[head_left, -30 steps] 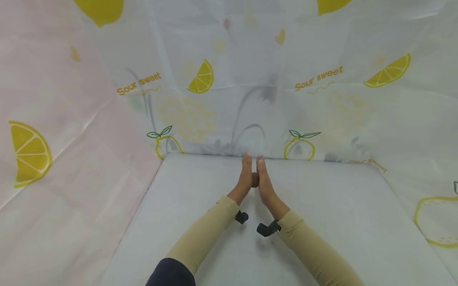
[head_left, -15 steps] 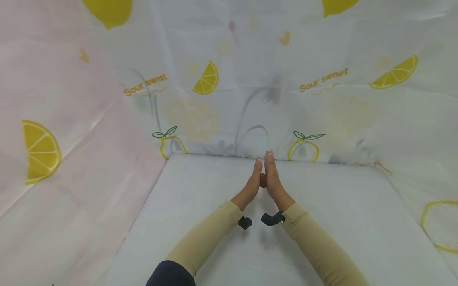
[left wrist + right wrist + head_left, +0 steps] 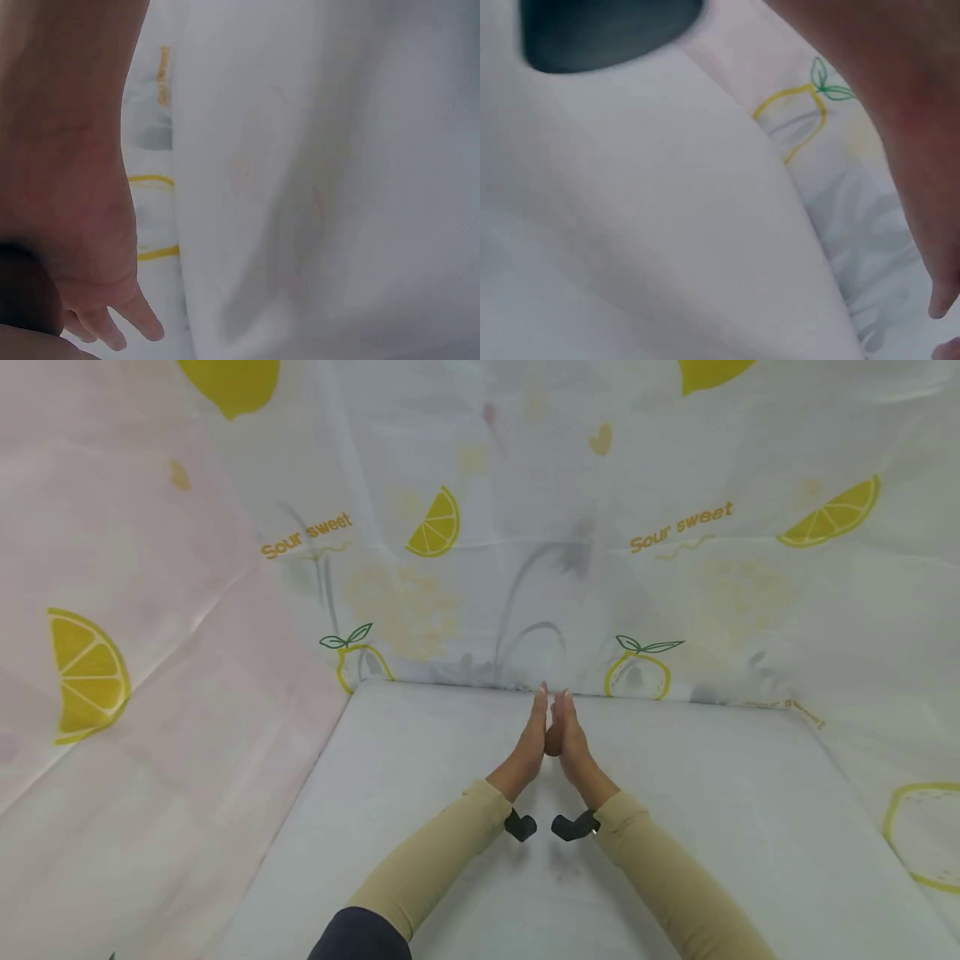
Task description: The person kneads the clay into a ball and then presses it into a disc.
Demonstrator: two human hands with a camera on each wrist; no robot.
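Observation:
Both hands stand upright over the table, palms facing, with a small brown ball (image 3: 553,742) pressed between them. My left hand (image 3: 529,745) has straight fingers that point away from me, and its palm touches the ball's left side. On the ball's other side lies the palm of my right hand (image 3: 576,747), its fingers also straight. In the left wrist view, the dark rounded side of the ball (image 3: 27,292) shows against the palm. The right wrist view shows only the edge of the right hand (image 3: 922,150); the ball is hidden there.
A white-covered table (image 3: 675,827) lies beneath the hands. Behind it hangs a pale sheet (image 3: 495,585) printed with lemons, and a pinkish sheet (image 3: 187,693) flanks the left. Dark wrist cameras (image 3: 574,826) jut inward below the hands.
The palms slide against each other with the ball between them: the right hand went forward, then drew back, while the left fingertips came level. The head view shifted slightly.

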